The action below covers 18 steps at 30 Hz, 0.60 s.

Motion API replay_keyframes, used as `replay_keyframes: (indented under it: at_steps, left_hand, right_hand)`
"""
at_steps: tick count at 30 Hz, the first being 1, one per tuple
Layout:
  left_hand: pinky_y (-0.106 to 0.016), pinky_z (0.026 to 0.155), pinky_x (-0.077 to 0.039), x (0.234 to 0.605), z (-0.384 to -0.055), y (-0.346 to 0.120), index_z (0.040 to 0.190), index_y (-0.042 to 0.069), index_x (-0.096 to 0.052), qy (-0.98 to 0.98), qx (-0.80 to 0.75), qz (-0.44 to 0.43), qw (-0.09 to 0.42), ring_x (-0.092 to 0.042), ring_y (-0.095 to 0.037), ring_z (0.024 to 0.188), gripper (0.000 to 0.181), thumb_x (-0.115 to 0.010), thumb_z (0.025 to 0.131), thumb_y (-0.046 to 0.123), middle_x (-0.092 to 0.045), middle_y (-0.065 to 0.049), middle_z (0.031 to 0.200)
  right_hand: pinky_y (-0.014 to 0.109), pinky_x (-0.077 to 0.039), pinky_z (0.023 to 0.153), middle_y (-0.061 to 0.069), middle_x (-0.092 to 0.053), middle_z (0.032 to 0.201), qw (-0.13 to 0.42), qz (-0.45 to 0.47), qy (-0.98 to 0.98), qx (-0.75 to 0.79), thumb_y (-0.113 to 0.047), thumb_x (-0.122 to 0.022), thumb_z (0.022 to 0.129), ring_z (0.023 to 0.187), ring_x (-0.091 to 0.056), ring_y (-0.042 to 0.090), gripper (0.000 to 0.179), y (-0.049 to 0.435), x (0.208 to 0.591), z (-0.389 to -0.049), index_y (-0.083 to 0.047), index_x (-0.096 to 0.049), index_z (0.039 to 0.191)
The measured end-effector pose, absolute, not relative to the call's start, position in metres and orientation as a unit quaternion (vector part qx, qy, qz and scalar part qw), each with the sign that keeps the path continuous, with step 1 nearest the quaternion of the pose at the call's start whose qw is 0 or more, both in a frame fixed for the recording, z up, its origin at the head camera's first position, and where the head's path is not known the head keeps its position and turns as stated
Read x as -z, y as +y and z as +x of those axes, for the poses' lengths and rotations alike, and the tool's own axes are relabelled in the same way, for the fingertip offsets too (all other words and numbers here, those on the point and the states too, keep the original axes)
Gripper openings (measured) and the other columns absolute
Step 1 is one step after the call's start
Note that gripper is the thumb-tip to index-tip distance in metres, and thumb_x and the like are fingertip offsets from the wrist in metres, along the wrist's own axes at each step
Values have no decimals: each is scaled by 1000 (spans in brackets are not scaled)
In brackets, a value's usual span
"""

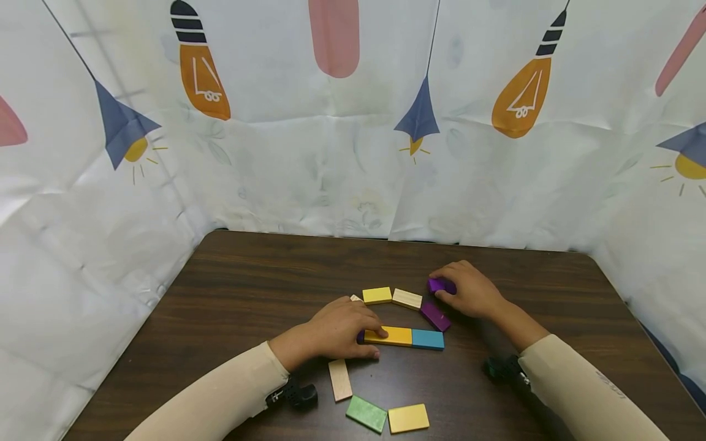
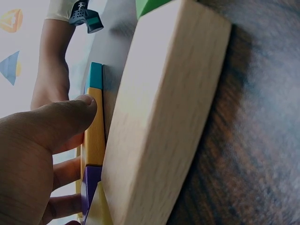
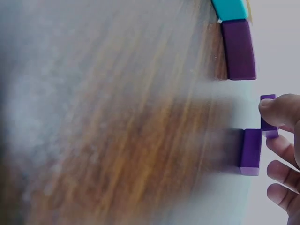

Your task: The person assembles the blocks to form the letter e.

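Note:
My right hand [image 1: 469, 291] is at the back right of the table and pinches a purple block [image 3: 268, 123] between thumb and fingers. Another purple block [image 3: 251, 150] stands close by, below those fingers. My left hand [image 1: 339, 331] lies over the left part of a straight row, its index fingertip on an orange block [image 1: 398, 336] and its thumb extended along the front side. A blue block [image 1: 428, 339] ends that row on the right. At the row's left, a dark purple block [image 2: 91, 185] is partly hidden by the left hand.
Behind the row curve a yellow block [image 1: 377, 296], a plain wood block [image 1: 407, 299] and a dark purple block [image 1: 436, 316]. Nearer lie another plain wood block [image 1: 340, 380], a green block [image 1: 366, 414] and a yellow block [image 1: 408, 419]. A printed curtain [image 1: 331, 171] hangs beyond the table [image 1: 265, 269].

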<state>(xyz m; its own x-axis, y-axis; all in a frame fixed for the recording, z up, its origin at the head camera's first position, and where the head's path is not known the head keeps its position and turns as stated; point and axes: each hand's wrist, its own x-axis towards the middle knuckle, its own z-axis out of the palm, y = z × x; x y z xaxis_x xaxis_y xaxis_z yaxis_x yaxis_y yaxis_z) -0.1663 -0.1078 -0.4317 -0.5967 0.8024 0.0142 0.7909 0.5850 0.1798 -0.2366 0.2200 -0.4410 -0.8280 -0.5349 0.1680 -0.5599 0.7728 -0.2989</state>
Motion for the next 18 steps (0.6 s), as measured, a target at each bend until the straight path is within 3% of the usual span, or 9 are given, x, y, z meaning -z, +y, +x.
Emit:
replay_keyframes:
  at_steps: [8, 18]
  left_hand:
    - [-44, 104, -43, 432, -166, -108, 123, 35, -74, 889, -84, 448, 36, -57, -9, 123, 34, -69, 94, 53, -67, 19, 124]
    - [-41, 101, -44, 432, -166, -108, 122, 35, -74, 889, -88, 449, 35, -58, -8, 121, 34, -70, 94, 52, -67, 19, 123]
  right_hand:
    - [54, -48, 99, 7, -68, 122, 58, 308, -935, -167, -19, -80, 89, 119, -57, 32, 34, 226, 434, -221, -11, -73, 121]
    - [49, -52, 96, 4, -67, 121, 52, 325, -931, -160, -21, -82, 87, 118, -57, 28, 36, 229, 429, -194, -13, -74, 121]
